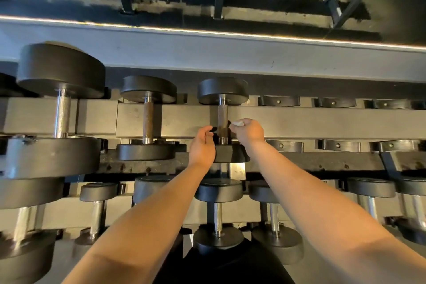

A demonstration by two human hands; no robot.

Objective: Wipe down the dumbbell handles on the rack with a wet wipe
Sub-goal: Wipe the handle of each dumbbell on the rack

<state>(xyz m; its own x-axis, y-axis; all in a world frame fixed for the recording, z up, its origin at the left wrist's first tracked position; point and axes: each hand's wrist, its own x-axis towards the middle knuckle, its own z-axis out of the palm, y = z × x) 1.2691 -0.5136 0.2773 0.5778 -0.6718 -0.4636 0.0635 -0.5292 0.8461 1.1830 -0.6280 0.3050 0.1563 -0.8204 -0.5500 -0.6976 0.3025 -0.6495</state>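
Target dumbbell [223, 90]: sitting on the upper tier of the rack [322, 120], third from the left, with its near head lying between the two wrists.
Handle [223, 114]: spanning the rack's pale beam, its knurled middle showing just beyond the fingertips.
Handle axis: running straight away from the person, near head to far head, so it is reading as vertical in the head view; it seems to be lying level.
Right hand [249, 132]: curling shut on a bunched white wet wipe [237, 123], which is poking out above the knuckles just to the right of the handle. Whether wipe and metal are touching I cannot tell.
Left hand [202, 145]: cupping loosely with nothing in it, fingers bending toward the handle's left side and hanging just short of it.
Relation that matters: the handle is lying between the two hands — left of the wipe, right of the empty hand — and both are sitting at its near end.
Nearer hand: the two are about equally close, but only the right is carrying the wipe.
Likely next move: wrapping the wipe round the bar and stroking along that near-to-far axis.
Other handles: the rusty one [148, 120] and the thick chrome one [62, 115] are waiting to the left, pointing the same way.
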